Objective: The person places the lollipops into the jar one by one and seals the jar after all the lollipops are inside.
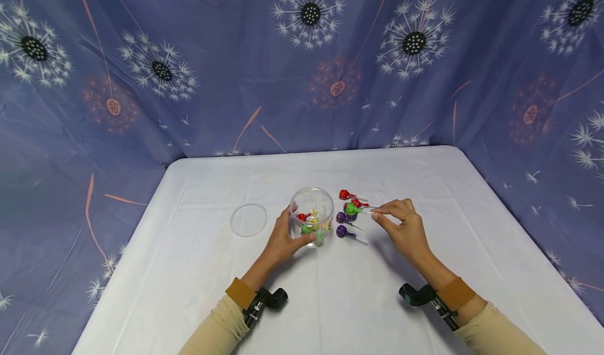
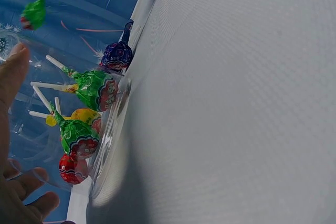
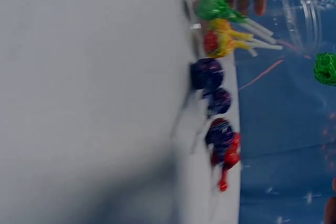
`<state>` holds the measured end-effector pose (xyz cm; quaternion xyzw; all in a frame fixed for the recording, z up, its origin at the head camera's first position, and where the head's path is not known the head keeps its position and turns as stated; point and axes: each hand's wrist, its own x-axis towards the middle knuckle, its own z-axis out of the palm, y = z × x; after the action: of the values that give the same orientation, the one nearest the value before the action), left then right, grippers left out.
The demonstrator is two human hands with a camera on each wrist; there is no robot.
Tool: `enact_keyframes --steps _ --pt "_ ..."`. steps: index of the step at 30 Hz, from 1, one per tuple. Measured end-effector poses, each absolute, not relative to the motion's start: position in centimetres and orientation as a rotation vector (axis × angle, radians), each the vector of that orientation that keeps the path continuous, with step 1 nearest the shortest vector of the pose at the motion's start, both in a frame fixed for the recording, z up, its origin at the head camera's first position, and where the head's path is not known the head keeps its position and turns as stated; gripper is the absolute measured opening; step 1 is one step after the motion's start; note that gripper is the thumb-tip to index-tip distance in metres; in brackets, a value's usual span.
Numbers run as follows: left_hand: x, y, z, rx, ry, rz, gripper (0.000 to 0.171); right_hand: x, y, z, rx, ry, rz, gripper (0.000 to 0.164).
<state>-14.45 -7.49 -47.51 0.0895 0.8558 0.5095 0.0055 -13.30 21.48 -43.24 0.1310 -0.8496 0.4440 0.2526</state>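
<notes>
My left hand (image 1: 282, 238) holds a clear round plastic jar (image 1: 296, 197), thumb and fingers curled around its sides. Through the wall show several wrapped lollipops: green (image 2: 94, 88), yellow (image 2: 85, 115) and red (image 2: 72, 169), most with white sticks pointing up. To the right of the jar, my right hand (image 1: 407, 230) pinches the white stick of a green lollipop (image 1: 350, 208), raised above the table with its head toward the jar. Beneath and around it lie red lollipops (image 1: 345, 194) and purple lollipops (image 1: 342, 231) on the cloth, sticks toward the right hand.
A clear round lid (image 1: 249, 220) lies flat to the left of the jar. White cloth covers the table (image 1: 203, 281). Behind and beside it hangs a blue curtain (image 1: 236, 72) with dandelion prints. Each wrist wears a strapped black camera (image 1: 278, 298).
</notes>
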Motion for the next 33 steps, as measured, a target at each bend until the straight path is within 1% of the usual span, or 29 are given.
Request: enact_keyframes --steps 5,10,14,24,33 --pt "-14.4 -7.4 -47.4 0.300 2.677 1.608 0.093 -14.3 20.3 -42.0 0.389 -2.278 1.246 0.010" --pt "-14.4 -7.4 -47.4 0.299 2.669 1.607 0.094 -15.0 18.8 -41.2 0.481 -2.234 1.251 0.014" --pt "-14.5 -7.4 -47.5 0.307 2.672 1.600 0.094 -15.4 17.8 -40.7 0.536 -2.204 1.271 0.013" --pt "-14.5 -7.4 -47.6 0.306 2.668 1.620 0.093 -16.4 15.1 -40.7 0.617 -2.228 1.252 0.009" --pt "-14.6 -7.7 -47.8 0.324 2.683 1.625 0.093 -16.8 13.3 -40.7 0.641 -2.229 1.288 0.010"
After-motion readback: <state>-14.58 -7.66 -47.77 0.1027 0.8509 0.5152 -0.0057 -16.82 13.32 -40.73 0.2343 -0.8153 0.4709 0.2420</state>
